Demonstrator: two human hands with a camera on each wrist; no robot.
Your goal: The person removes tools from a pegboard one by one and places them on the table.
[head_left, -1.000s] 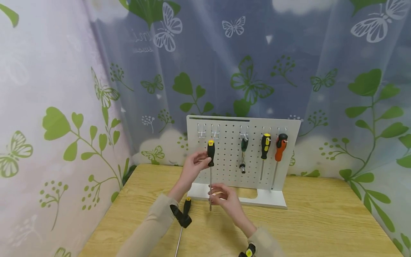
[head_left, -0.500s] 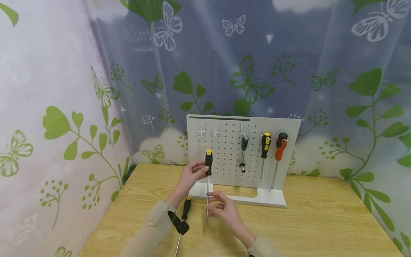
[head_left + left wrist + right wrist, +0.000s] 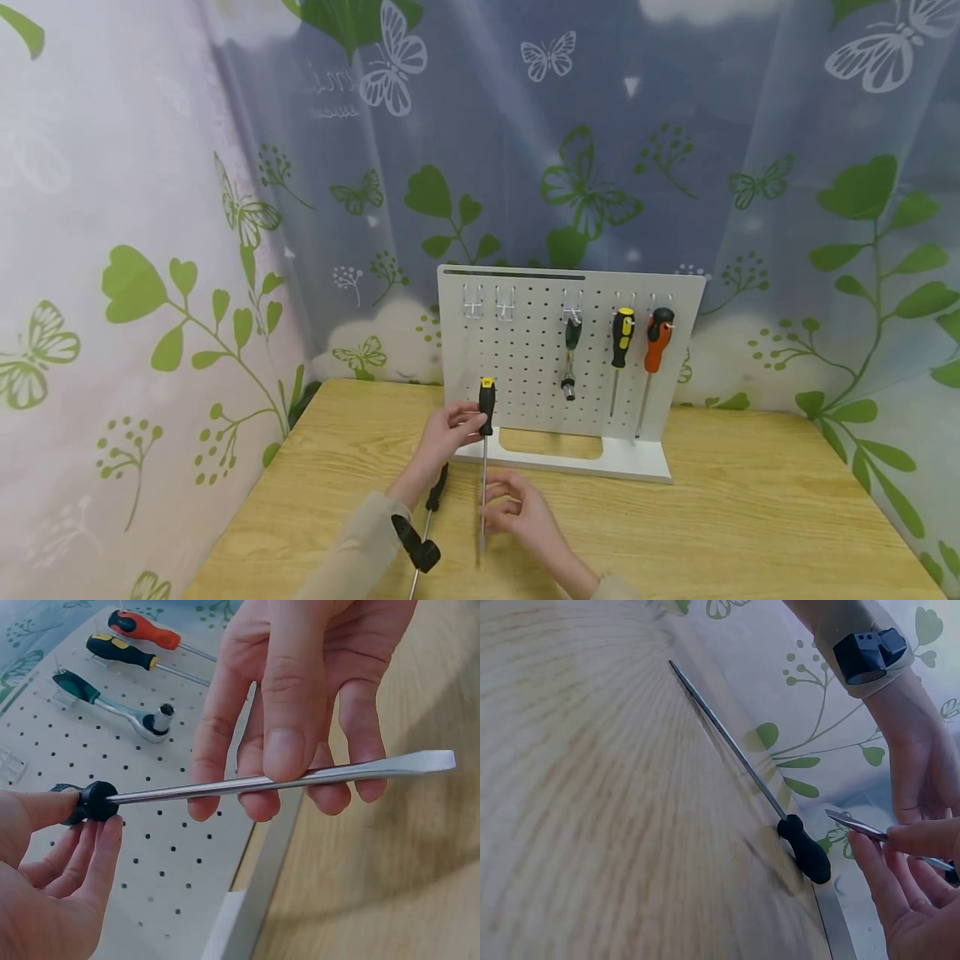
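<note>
Screwdriver [image 3: 487, 404] tip [image 3: 436, 760] down, left hand [image 3: 446, 432] (fingers pinching handle [image 3: 96, 801]), right hand [image 3: 525, 512] fingers pinching shaft [image 3: 180, 793], pegboard [image 3: 536, 354] behind.

This seems to be a small work corner, of a home or of a workshop, I cannot tell. The blue curtain [image 3: 480, 150] behind and the pale curtain [image 3: 60, 217] at left, printed with butterflies [image 3: 550, 56] and green leaves [image 3: 858, 190], look rather homely. On the wood-grained bench [image 3: 742, 525] stands a white pegboard [image 3: 527, 367], where an orange screwdriver [image 3: 656, 346], a yellow-and-black screwdriver [image 3: 622, 340] and a ratchet [image 3: 572, 335] hang, as in a workshop.
</note>
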